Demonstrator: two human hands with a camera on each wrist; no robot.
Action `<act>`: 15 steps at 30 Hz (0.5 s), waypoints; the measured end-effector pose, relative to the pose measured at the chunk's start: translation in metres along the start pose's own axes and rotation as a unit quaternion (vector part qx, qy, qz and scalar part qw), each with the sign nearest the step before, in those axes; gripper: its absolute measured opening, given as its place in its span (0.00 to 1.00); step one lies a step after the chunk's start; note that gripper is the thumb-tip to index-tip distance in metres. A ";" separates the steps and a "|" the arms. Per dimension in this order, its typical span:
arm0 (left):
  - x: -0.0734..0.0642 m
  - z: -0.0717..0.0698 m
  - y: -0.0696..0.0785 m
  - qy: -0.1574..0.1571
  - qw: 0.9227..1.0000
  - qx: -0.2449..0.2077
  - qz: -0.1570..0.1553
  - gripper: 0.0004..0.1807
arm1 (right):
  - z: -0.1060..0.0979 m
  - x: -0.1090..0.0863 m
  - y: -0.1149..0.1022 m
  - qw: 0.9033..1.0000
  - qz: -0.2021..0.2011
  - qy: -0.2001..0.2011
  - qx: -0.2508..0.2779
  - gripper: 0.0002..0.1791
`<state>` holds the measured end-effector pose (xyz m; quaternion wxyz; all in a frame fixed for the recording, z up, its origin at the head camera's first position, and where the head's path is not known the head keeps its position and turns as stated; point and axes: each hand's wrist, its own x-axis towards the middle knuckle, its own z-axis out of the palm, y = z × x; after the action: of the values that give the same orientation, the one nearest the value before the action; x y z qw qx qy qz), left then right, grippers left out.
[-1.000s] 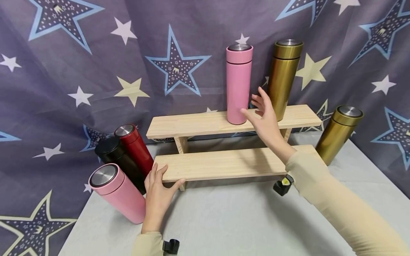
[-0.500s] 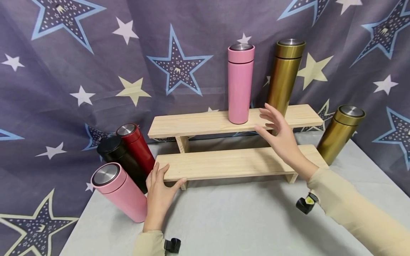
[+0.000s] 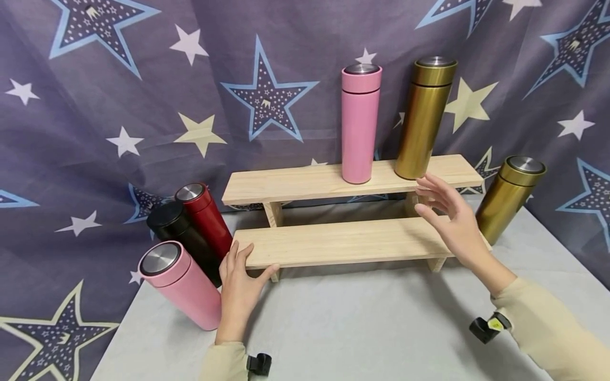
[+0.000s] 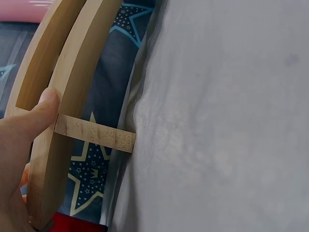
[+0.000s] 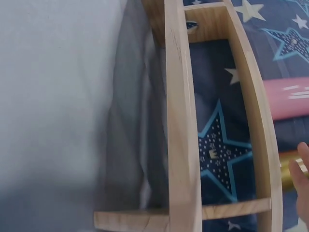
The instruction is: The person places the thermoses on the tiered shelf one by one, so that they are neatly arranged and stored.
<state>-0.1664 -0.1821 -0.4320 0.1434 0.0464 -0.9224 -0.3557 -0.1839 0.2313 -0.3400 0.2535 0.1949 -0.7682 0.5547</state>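
Note:
A two-step wooden shelf [image 3: 343, 242] stands on the table. My left hand [image 3: 238, 288] holds the left end of its lower board, thumb at the front edge and fingers at the corner; the left wrist view shows the thumb [image 4: 41, 113] against the wood. On the upper board stand a tall pink thermos [image 3: 359, 132] and a tall gold thermos [image 3: 424, 124], both upright and apart. My right hand [image 3: 452, 222] hovers over the lower board's right end, below the gold thermos, fingers spread and holding nothing. Only its fingertips [image 5: 300, 171] show in the right wrist view.
Left of the shelf stand a shorter pink thermos [image 3: 183, 288], a black one [image 3: 183, 233] and a red one [image 3: 205, 217], close together. A shorter gold thermos [image 3: 507, 203] stands right of the shelf. A star-patterned cloth [image 3: 295, 32] hangs behind the table [image 3: 371, 323].
My right hand has moved away from between the pink and gold thermoses, down and to the right. My left hand stays at the shelf's end.

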 end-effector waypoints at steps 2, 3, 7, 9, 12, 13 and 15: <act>0.000 0.001 0.000 0.001 1.000 0.000 0.001 0.46 | -0.006 -0.005 0.001 1.000 0.008 -0.001 0.018 0.31; 0.001 0.001 0.000 0.001 1.000 0.000 0.002 0.46 | -0.008 -0.007 0.001 0.999 0.011 -0.002 0.031 0.30; 0.002 0.001 -0.001 0.005 1.000 0.002 0.006 0.45 | -0.018 -0.016 0.006 0.998 0.020 -0.012 0.064 0.27; 0.002 0.001 -0.001 0.006 1.000 0.004 0.006 0.45 | -0.022 -0.021 0.010 0.997 0.023 -0.019 0.066 0.27; 0.001 0.001 -0.001 0.006 1.000 0.005 0.005 0.45 | -0.028 -0.028 0.015 0.997 0.030 -0.025 0.063 0.27; 0.001 0.001 -0.001 0.005 1.000 0.006 0.004 0.45 | -0.030 -0.031 0.016 0.997 0.033 -0.024 0.063 0.27; 0.000 0.000 -0.001 0.004 1.000 0.007 0.002 0.45 | -0.034 -0.036 0.019 0.997 0.039 -0.021 0.064 0.27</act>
<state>-0.1664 -0.1824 -0.4329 0.1479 0.0469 -0.9243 -0.3487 -0.1602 0.2701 -0.3672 0.2027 0.1926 -0.7431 0.6079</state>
